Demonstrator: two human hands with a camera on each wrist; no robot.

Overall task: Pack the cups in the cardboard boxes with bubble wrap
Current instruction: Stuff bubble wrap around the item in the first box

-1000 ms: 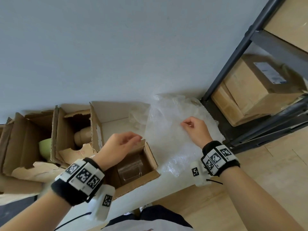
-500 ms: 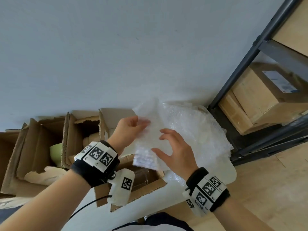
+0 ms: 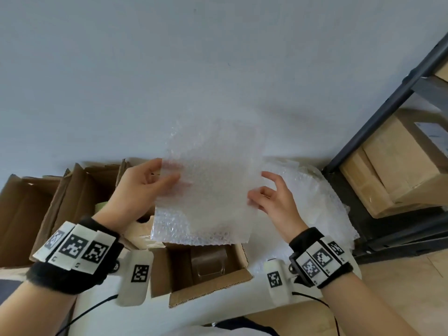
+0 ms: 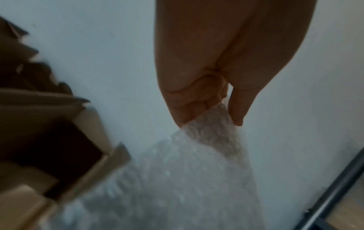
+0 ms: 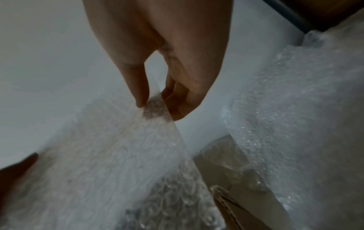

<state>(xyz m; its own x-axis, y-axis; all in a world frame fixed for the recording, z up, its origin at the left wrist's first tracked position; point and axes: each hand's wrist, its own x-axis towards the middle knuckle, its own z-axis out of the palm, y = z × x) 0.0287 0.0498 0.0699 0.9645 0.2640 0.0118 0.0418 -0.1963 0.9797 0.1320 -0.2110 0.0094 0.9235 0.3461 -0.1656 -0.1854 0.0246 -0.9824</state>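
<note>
**Status: Bubble Wrap Sheet Held Over Open Box, Cup Not Yet Covered**

The left hand (image 3: 143, 187) and the right hand (image 3: 274, 197) hold one bubble wrap sheet (image 3: 208, 185) spread between them, above the bench (image 3: 242, 304). Grip state, left: thumb and fingers pinch the left edge of the sheet; the left wrist view confirms the sheet clamped between thumb and fingertips (image 4: 189, 112). Grip state, right: thumb and forefinger pinch the right edge; the other fingers are loosely spread.

The sheet hangs roughly flat, facing the person, with its lower edge just above the open cardboard box (image 3: 208, 287). Inside this box stands a clear cup (image 3: 208, 260), not wrapped as far as can be seen.

To the left stand further open boxes (image 3: 80, 197). A green cup (image 3: 100, 206) shows partly behind the left hand; which of these boxes holds it cannot be told. A pile of spare bubble wrap (image 3: 315, 197) lies on the bench to the right, beside the shelf unit (image 3: 378, 117), which carries closed cartons (image 3: 397, 166).

Progress assessment: the cups appear to be placed in boxes. Remaining, by judgement: lower the sheet onto or around the clear cup, pad the other boxes as required, and close the flaps. All visible flaps are open.
</note>
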